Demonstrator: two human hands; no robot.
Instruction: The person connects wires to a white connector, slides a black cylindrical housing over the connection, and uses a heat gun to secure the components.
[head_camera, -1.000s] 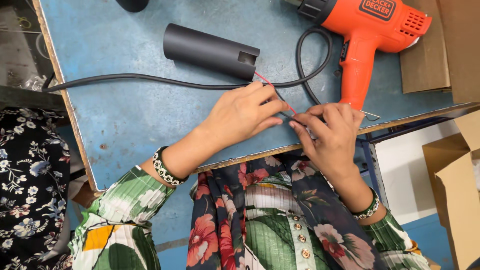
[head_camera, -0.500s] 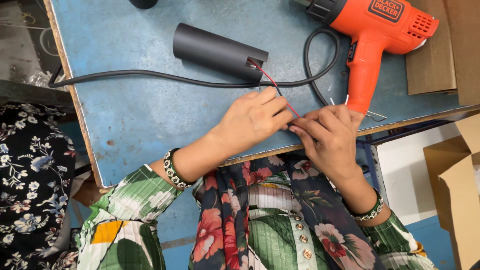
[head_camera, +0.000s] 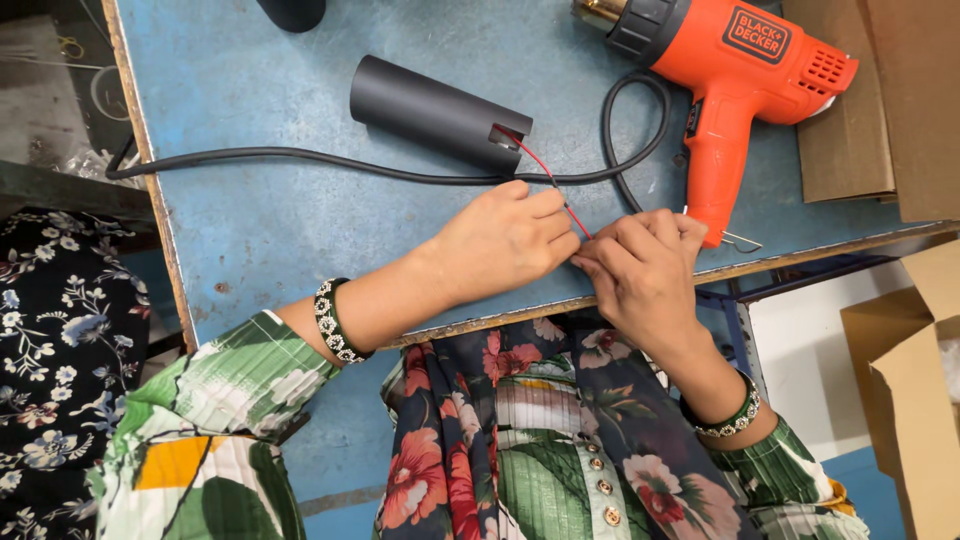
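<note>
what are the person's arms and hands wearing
Both hands are bare. The left hand has a black-and-white beaded bracelet at the wrist; the right hand has a similar green-and-white one. Both sleeves are green, white and yellow leaf-print fabric.

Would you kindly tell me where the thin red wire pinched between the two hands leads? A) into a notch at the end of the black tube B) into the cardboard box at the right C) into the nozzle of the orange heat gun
A: the red wire runs from the left hand and right hand up into the notched end of the black tube.
</note>
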